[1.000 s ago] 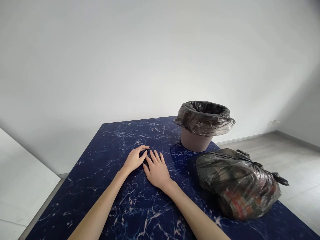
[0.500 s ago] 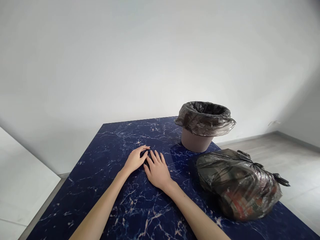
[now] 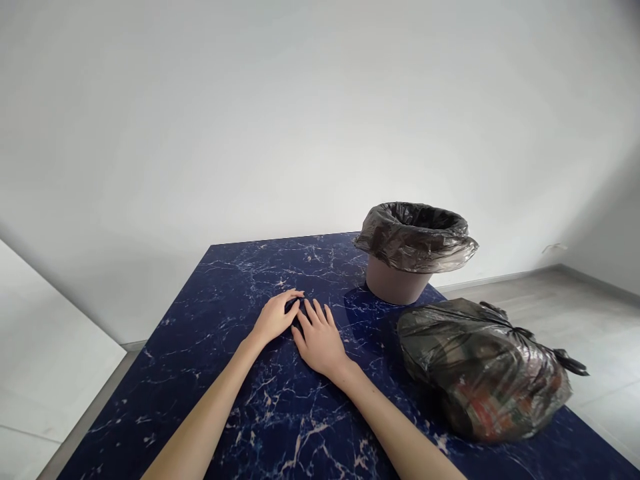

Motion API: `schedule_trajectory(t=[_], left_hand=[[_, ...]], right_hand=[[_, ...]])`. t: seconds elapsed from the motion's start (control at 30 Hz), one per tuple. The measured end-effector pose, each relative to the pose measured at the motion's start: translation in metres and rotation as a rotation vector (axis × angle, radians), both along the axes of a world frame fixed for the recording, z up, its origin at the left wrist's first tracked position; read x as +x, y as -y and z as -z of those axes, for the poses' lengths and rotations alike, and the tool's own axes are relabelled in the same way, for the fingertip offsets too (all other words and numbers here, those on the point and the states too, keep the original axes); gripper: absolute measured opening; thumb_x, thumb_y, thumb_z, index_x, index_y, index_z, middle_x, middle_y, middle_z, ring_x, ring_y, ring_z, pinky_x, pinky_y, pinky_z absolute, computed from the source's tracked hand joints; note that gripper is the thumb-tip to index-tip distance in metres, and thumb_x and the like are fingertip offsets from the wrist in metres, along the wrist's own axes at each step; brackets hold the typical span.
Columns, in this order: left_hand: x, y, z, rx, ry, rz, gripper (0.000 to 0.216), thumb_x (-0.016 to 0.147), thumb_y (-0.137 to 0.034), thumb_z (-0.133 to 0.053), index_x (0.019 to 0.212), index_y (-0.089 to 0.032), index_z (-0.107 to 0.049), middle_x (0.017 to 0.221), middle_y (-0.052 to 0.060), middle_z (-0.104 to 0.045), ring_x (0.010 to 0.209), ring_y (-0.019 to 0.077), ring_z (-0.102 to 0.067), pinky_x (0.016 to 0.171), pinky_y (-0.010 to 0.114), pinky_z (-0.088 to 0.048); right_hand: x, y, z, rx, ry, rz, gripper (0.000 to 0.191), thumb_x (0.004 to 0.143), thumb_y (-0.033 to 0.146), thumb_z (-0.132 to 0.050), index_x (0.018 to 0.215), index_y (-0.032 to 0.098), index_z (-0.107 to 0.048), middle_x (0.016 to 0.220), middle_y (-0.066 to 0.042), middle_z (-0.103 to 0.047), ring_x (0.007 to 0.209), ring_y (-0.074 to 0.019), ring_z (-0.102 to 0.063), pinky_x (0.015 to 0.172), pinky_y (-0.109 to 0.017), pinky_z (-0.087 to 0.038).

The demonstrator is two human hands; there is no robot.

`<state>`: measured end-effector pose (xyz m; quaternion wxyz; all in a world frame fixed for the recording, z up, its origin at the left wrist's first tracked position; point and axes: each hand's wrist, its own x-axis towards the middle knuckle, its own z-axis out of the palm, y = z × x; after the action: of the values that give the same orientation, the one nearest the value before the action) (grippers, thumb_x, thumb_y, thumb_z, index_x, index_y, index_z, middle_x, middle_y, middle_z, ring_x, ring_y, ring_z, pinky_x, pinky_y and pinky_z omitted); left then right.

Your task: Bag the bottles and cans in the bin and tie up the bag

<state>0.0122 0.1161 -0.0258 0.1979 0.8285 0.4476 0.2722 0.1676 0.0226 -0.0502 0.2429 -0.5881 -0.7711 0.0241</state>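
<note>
Both hands rest on a dark blue marbled tabletop (image 3: 240, 280), close together near its middle. My left hand (image 3: 274, 317) lies on its side with the fingers stretched forward and holds nothing. Flat and palm down, my right hand (image 3: 321, 341) has its fingers spread, their tips close to the left thumb. To the right lies a tied black garbage bag (image 3: 485, 373), full, with reddish contents showing through the plastic. Behind it stands a trash bin (image 3: 397, 283), its rim covered by a black bin liner (image 3: 417, 247) folded over the outside.
A pale wall (image 3: 280, 133) rises behind the table. At the left is a white panel (image 3: 50, 360) beside the table edge. Grey floor (image 3: 520, 293) shows beyond the table on the right.
The whole view has shifted slightly, so everything sits a little further right. Hands, bag and bin keep their places on the table.
</note>
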Motion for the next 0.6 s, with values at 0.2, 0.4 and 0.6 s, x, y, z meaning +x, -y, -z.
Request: schedule_trajectory(t=[0.2, 0.4, 0.6], left_hand=[[-0.001, 0.001, 0.000, 0.003, -0.010, -0.002, 0.040, 0.105, -0.041, -0.047, 0.135, -0.029, -0.071, 0.148, 0.003, -0.070, 0.143, 0.0301, -0.062, 0.122, 0.049, -0.050], [-0.001, 0.002, 0.002, 0.014, -0.014, -0.008, 0.039, 0.105, -0.041, -0.048, 0.134, -0.029, -0.072, 0.146, 0.004, -0.072, 0.145, 0.0307, -0.060, 0.122, 0.049, -0.049], [-0.003, 0.004, 0.003, 0.024, -0.009, 0.013, 0.034, 0.108, -0.038, -0.053, 0.135, -0.028, -0.071, 0.147, 0.007, -0.070, 0.137, 0.0291, -0.066, 0.118, 0.050, -0.052]], right_hand=[[-0.001, 0.001, 0.001, -0.003, 0.009, 0.002, 0.059, 0.114, 0.043, -0.036, 0.162, 0.013, -0.050, 0.172, -0.015, -0.041, 0.162, -0.0373, -0.031, 0.133, -0.059, -0.023], [-0.001, 0.001, 0.001, -0.007, 0.025, 0.010, 0.058, 0.114, 0.043, -0.036, 0.163, 0.015, -0.049, 0.172, -0.013, -0.040, 0.163, -0.0354, -0.031, 0.133, -0.058, -0.024], [-0.001, 0.019, 0.001, -0.012, 0.049, -0.005, 0.059, 0.115, 0.045, -0.033, 0.165, 0.017, -0.047, 0.173, -0.012, -0.036, 0.164, -0.0334, -0.028, 0.133, -0.057, -0.025]])
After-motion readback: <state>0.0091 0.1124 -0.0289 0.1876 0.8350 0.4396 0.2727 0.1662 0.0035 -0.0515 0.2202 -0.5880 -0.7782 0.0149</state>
